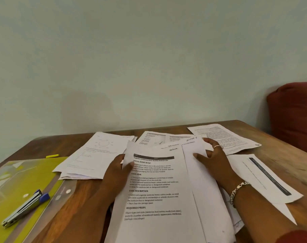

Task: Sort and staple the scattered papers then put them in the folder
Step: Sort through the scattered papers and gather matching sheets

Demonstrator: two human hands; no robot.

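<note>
A printed sheet (154, 190) with bold headings lies in front of me, and my left hand (116, 174) pinches its left edge with the thumb on top. My right hand (214, 160) holds a blank-looking sheet (198, 172) just to the right of it, fingers curled at the paper's edge. More papers are scattered behind: a stack with a circle diagram (98, 153), pages at the back centre (156, 139), a dense text page (223, 137) and a sheet with a dark bar (265, 178). A yellow-green folder (14, 181) lies at left with a blue and silver stapler (24, 207) on it.
The wooden table (280, 146) ends at a pale wall behind. A red cushion (293, 116) sits at the far right. A small yellow item (52, 156) lies just beyond the folder.
</note>
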